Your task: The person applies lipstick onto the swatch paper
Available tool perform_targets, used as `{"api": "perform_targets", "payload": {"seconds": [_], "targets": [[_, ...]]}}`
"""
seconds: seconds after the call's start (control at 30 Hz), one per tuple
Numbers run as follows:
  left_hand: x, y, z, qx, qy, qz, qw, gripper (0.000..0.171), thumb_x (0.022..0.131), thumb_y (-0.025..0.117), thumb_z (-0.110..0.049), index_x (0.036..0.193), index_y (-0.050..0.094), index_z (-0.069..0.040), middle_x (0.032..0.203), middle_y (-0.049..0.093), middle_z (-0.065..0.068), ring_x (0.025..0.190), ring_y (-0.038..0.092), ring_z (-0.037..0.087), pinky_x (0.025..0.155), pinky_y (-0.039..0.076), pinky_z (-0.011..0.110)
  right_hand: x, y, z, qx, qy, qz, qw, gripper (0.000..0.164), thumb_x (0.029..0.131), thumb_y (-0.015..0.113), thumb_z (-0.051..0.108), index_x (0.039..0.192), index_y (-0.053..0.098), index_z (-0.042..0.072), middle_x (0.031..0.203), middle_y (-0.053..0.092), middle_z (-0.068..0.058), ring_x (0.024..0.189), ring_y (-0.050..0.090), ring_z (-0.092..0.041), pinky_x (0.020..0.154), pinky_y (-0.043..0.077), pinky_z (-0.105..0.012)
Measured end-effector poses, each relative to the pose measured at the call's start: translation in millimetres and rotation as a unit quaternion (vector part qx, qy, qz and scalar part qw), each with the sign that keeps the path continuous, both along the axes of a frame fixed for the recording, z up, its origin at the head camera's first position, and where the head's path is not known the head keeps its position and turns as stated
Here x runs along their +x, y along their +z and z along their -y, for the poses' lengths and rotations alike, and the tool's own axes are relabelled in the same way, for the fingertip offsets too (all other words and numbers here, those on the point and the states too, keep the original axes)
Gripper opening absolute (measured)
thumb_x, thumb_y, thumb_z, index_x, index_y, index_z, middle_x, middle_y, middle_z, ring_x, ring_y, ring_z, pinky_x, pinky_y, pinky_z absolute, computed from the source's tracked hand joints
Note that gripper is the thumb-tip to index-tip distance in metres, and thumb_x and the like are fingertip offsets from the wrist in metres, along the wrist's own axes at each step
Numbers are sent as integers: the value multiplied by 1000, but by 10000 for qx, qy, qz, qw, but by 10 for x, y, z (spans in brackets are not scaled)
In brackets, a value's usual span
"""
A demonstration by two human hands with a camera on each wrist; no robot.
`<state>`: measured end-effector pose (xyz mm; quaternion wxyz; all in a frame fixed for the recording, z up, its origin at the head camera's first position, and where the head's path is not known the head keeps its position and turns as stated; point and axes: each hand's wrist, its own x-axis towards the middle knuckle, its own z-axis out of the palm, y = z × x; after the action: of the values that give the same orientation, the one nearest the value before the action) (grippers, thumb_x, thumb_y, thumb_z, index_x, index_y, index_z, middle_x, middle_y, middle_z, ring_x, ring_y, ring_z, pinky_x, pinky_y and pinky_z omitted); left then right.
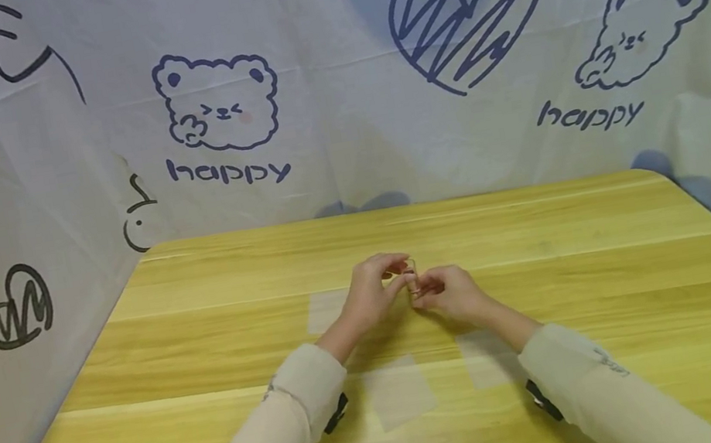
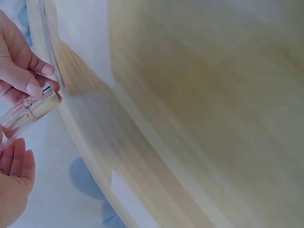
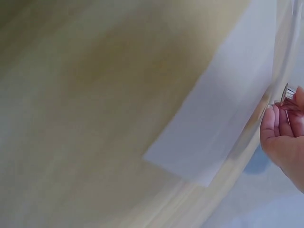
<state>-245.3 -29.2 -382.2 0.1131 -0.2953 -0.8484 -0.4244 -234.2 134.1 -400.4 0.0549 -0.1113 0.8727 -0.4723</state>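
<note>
Between my two hands is a small clear cylinder (image 1: 412, 279), see-through with a shiny end and a little round bead-like part midway along it, best seen in the left wrist view (image 2: 29, 112). My left hand (image 1: 371, 287) pinches its upper end between thumb and fingers. From the right, my right hand (image 1: 455, 292) holds the lower end with curled fingers. In the right wrist view the shiny end of the cylinder (image 3: 289, 93) shows above the right hand (image 3: 284, 137); the rest of it is hidden by the fingers or cut off.
Thin whitish square sheets lie on the wooden table (image 1: 221, 432): one behind the left wrist (image 1: 324, 311), one between the forearms (image 1: 398, 393) and one by the right wrist (image 1: 484, 358). Behind the table's far edge hangs a white cloth (image 1: 347, 129) with drawn bears and hearts.
</note>
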Motion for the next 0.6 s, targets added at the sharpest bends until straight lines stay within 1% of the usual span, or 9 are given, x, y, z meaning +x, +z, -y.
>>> {"api": "perform_targets", "payload": {"seconds": [0.1,0.23,0.37,0.5,0.6], "targets": [[21,15,17,69,2,37,10000,30,83,67,-8,109,63,5,97,69,17,90,66,27,79,56,40,1,8,-43,-23,95,-53,9999,21,83,67,3,101,65,-9,95,68,-20,86,65,-24,78,55,-32],[33,6,60,58,16,108,9999,28,83,68,-10,107,65,3,97,69,14,89,66,24,81,56,36,-3,3,-114,-25,261,-212,9994,22,83,67,4,101,65,-8,95,68,-20,88,65,-25,80,55,-34],[44,-24,105,47,-95,223,9997,25,82,69,-10,103,66,3,96,70,14,86,67,23,81,56,34,20,8,-180,94,396,-250,9989,21,83,67,4,100,64,-7,95,68,-20,88,64,-26,80,55,-35],[82,-35,128,119,-176,494,9986,21,82,70,-10,99,67,2,94,71,14,85,67,23,80,56,32,60,21,-238,305,549,-280,9976,21,83,67,5,100,64,-6,95,68,-18,89,65,-26,80,55,-33],[108,-31,137,190,-185,723,9970,19,81,71,-9,97,67,2,93,70,14,84,67,23,79,56,29,79,29,-274,424,656,-382,9962,20,83,68,7,99,65,-5,95,68,-17,88,65,-24,79,56,-32]]}}
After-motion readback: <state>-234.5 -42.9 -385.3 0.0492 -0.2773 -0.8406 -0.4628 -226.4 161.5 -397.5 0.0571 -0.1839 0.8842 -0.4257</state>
